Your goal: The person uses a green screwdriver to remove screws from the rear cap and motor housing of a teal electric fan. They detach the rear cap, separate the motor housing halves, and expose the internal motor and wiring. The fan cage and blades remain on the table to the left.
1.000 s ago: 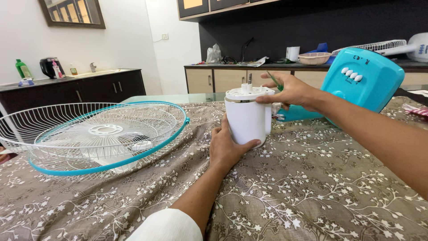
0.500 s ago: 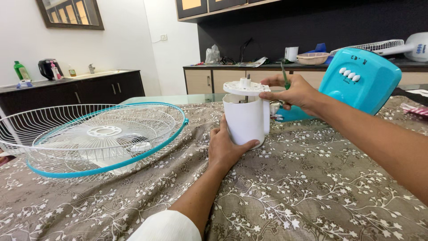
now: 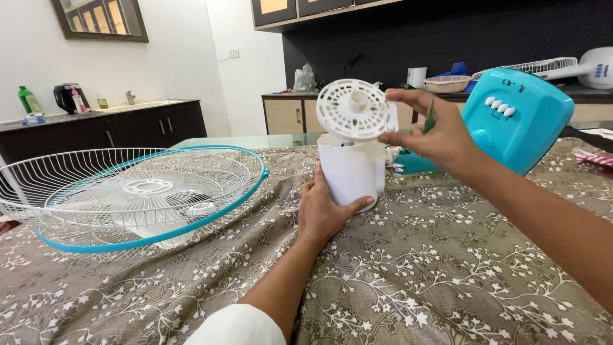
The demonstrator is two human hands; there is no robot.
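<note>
A white cylindrical fan motor housing (image 3: 350,171) stands on the patterned tablecloth. My left hand (image 3: 325,206) grips its lower part from the near side. My right hand (image 3: 429,137) holds a round white vented cover (image 3: 354,109) lifted and tilted above the housing's open top, with a thin green-handled tool (image 3: 430,118) tucked between the same fingers. Right behind that hand lies the turquoise fan body (image 3: 516,118) with white buttons.
A white wire fan guard (image 3: 134,191) with a turquoise rim and white blades inside lies at the left on the tablecloth (image 3: 440,281). Behind are dark counters with a kettle (image 3: 69,98), a green bottle (image 3: 27,100) and, far right, another fan guard (image 3: 543,66).
My right hand lifted the round vented cover off the top of the white housing and tilted it toward me. My left hand kept hold of the housing.
</note>
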